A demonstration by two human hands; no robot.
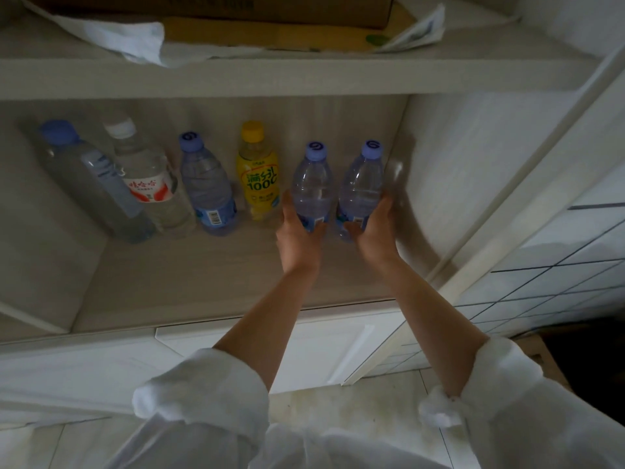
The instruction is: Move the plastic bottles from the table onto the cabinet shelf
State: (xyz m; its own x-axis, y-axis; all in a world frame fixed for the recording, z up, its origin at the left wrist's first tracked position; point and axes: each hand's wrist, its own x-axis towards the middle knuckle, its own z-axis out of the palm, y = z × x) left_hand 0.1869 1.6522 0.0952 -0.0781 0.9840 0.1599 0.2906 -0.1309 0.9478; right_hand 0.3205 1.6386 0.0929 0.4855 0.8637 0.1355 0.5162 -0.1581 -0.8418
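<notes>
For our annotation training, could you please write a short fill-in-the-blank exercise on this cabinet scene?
1. The shelf carries ___ bottles in all.
2. The only non-clear bottle, the juice bottle, has a ___ cap.
3. The left hand and the right hand each grip ___ bottle.
4. The red-labelled bottle has a ___ cap.

Missing words: six; yellow; one; white

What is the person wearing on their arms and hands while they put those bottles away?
Both arms wear loose white sleeves, pushed up into bunched rolls near the elbows: the left sleeve and the right sleeve. The forearms below them are bare. The left hand and the right hand are bare too: no gloves, and no watch, ring or bracelet that I can see.
</notes>
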